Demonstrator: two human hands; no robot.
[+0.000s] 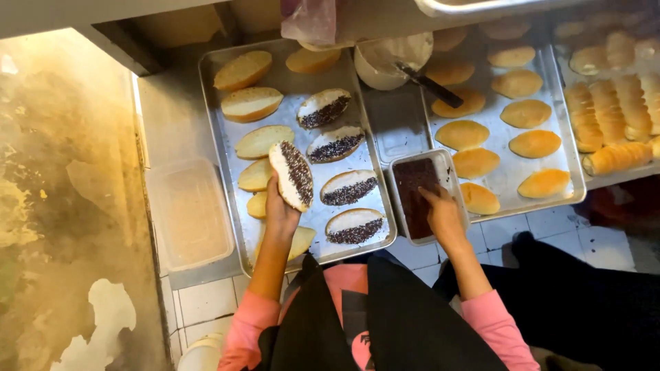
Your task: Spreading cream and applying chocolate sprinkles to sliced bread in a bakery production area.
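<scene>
We grip 1 sprinkled bun (291, 175) in our left hand (280, 213), our right hand (442, 213) pinching into the sprinkle tub (418, 196); 5 buns sprinkled, several still plain on the left tray (227, 137)

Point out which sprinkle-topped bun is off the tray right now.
The bun held up in the left hand, tilted with its sprinkled half rightward. The other sprinkled buns lie flat on the left tray.
</scene>
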